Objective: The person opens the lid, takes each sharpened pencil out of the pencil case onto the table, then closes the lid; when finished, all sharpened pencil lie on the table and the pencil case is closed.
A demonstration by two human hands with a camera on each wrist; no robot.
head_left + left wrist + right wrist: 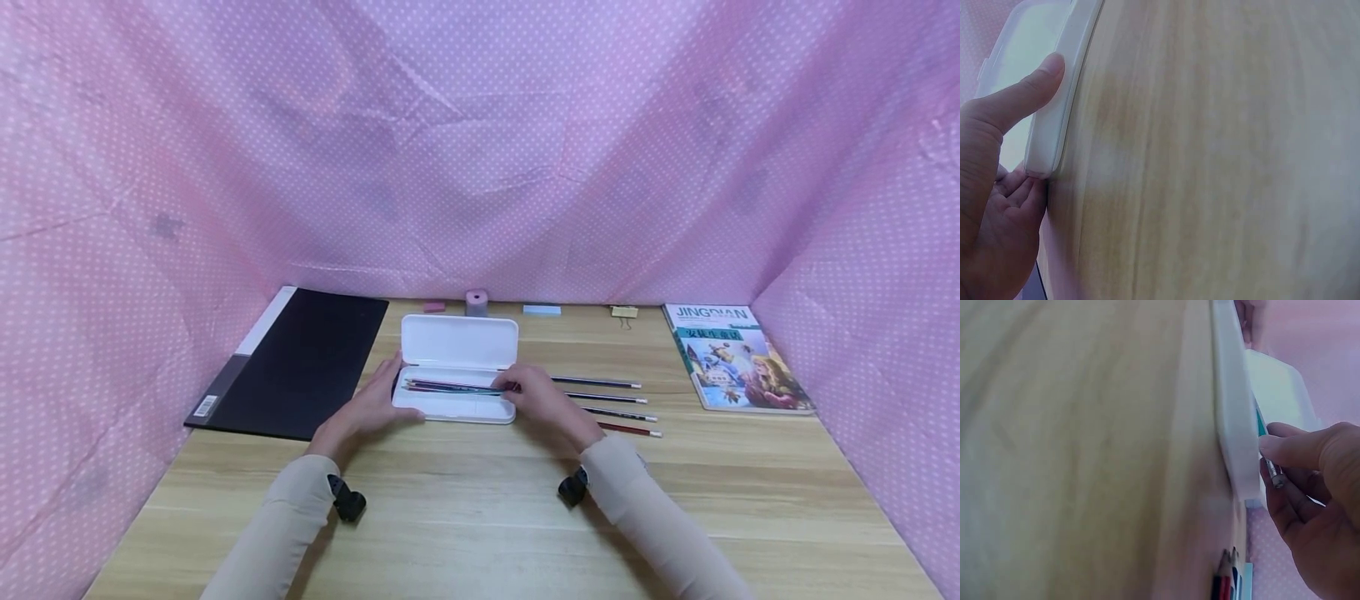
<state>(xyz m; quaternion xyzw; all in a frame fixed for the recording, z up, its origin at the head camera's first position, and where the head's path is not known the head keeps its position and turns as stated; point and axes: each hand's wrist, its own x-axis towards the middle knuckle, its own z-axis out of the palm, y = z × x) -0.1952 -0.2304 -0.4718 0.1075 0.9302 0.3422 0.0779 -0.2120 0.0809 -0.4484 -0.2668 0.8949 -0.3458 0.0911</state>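
Observation:
A white pencil case [450, 408] lies on the table with its lid [459, 340] tipped back. Several pencils [450, 387] rest lengthwise inside it. My left hand [372, 406] holds the case at its left end, thumb [1044, 78] on the front wall and fingers around the left side. At the right end of the case, my right hand [542, 398] pinches a pencil near its metal-banded end [1275, 477], thumb against fingers. Right of the case, several more pencils [600, 382] lie in a row, their left parts partly hidden by the right hand and forearm.
A black folder [315, 358] lies at the left, an illustrated book [735, 358] at the right. Along the back edge are a pink block [434, 307], a pink cylinder [476, 303], a pale blue block [542, 310] and a binder clip [624, 312]. Pink dotted cloth encloses the table.

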